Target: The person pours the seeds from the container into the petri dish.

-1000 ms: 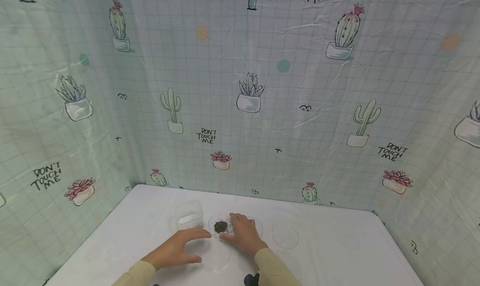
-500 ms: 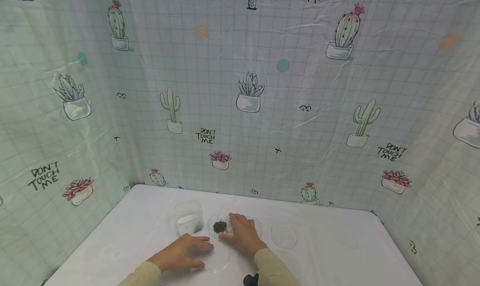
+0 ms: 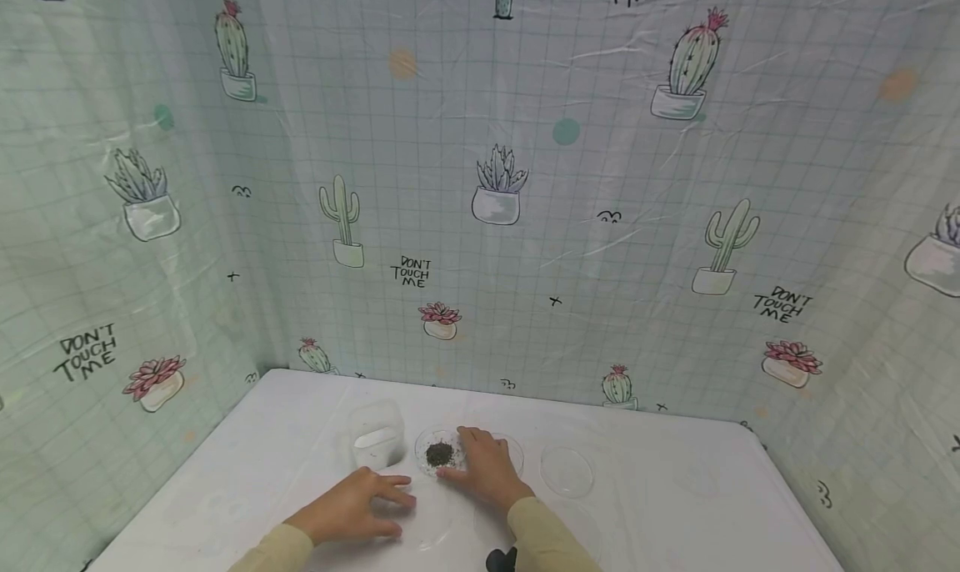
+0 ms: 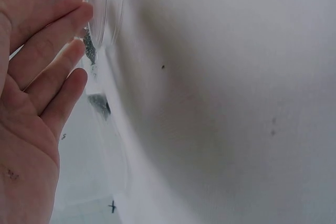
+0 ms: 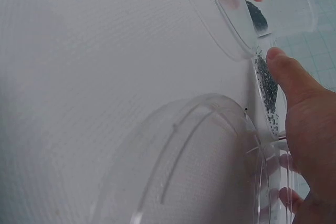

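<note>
My right hand (image 3: 487, 468) holds the right side of a clear petri dish (image 3: 419, 451), its thumb at the near rim and its fingers toward the far side. A pile of dark granules (image 3: 439, 454) lies in that dish, with bits scattered round it. In front of it, my left hand (image 3: 356, 509) grips the left edge of another clear dish (image 3: 442, 518) between thumb and fingers. In the left wrist view this clear dish (image 4: 106, 14) stands edge-on at the fingertips. The right wrist view shows my right thumb (image 5: 286, 72) against the rim of the granule dish.
A translucent plastic tub (image 3: 377, 413) stands at the back left, with dark granules (image 5: 257, 19) in it. More clear dishes lie to the right, one dish (image 3: 567, 472) beyond my right hand and another dish (image 3: 581, 526) nearer. Cactus-print cloth (image 3: 525, 263) walls the white table (image 3: 675, 489).
My left hand dipped toward the near dish, closed on its edge and drew slightly left with it. My right hand has stayed at the granule dish.
</note>
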Demonstrator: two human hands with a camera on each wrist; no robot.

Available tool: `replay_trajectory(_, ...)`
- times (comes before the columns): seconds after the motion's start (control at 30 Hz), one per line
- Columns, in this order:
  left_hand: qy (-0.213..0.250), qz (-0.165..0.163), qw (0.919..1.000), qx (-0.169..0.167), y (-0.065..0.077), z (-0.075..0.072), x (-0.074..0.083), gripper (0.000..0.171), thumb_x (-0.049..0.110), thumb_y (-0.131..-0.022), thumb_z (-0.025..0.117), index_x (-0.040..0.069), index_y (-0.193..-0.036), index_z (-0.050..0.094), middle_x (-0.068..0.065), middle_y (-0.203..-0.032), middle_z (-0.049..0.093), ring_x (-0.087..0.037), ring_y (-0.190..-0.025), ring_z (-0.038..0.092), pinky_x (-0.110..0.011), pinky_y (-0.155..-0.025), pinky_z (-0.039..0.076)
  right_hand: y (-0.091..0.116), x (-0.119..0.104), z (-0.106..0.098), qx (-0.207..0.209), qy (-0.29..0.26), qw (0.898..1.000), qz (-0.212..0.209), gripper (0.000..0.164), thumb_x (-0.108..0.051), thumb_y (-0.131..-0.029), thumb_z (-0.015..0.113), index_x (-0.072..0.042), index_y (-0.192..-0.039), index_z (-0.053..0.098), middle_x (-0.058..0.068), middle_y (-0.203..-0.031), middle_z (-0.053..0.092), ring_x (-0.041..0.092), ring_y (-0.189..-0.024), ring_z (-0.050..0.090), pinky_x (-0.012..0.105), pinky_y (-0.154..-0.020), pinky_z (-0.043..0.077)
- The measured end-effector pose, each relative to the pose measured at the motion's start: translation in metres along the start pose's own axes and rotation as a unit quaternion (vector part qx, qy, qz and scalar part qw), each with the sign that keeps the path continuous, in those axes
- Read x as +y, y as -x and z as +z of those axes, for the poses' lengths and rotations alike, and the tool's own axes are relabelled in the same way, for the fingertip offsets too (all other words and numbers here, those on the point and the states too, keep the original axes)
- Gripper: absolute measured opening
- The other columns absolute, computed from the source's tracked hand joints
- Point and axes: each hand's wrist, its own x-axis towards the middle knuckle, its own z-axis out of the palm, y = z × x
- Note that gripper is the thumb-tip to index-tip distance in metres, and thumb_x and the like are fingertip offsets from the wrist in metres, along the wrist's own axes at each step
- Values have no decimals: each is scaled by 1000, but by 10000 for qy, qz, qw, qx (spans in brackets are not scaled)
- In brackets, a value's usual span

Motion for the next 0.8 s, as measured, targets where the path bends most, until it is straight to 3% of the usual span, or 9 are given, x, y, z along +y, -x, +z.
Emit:
replay_trajectory(0.1, -95, -52, 9999, 52, 2, -1, -1, 30, 39, -72, 73, 28, -99, 71, -4, -114, 66, -18, -109, 61, -42, -93, 49, 0, 0, -1, -12, -14, 10000, 17, 84, -68, -71, 58, -11, -132, 45, 5, -128, 54, 23, -119, 50, 48, -92, 42)
replay_trajectory(0.2, -138, 152, 9995, 243, 2, 0, -1, 33, 41, -72, 73, 25, -100, 70, 0, -112, 66, -15, -106, 62, -38, -90, 51, 0, 0, -1, -52, -22, 10000, 13, 84, -68, -71, 58, -11, -132, 45, 5, -129, 54, 23, -119, 50, 48, -93, 42)
replay_trajectory(0.33, -228, 523, 9968, 563, 0, 7, -2, 51, 44, -70, 74, 19, -113, 62, 3, -118, 61, -16, -110, 57, -35, -92, 49, 1, 0, -3, -82, -18, 10000, -23, 85, -68, -72, 57, -11, -133, 44, 5, -130, 53, 23, -120, 49, 48, -93, 41)
replay_trajectory(0.43, -262, 519, 9962, 651, -2, 12, 0, 65, 47, -65, 75, 18, -120, 57, 1, -125, 54, -19, -116, 52, -37, -95, 47, 1, 0, -4, -64, -46, 10000, -40, 84, -67, -72, 57, -11, -133, 44, 5, -129, 53, 23, -120, 49, 49, -92, 42)
replay_trajectory(0.57, -262, 422, 9971, 578, -3, 14, 4, 74, 52, -62, 75, 19, -124, 53, -3, -129, 51, -22, -118, 49, -40, -96, 46, 2, 0, -4, -53, -21, 10000, -52, 84, -68, -72, 57, -11, -133, 44, 5, -129, 53, 23, -119, 49, 49, -91, 42)
replay_trajectory(0.8, -330, 153, 9993, 122, -5, 16, 9, 80, 58, -61, 71, 20, -127, 50, -4, -133, 49, -24, -122, 45, -44, -100, 42, 2, 0, -5, -22, 50, 10000, -68, 85, -68, -71, 56, -11, -133, 44, 5, -129, 53, 23, -119, 50, 49, -92, 42)
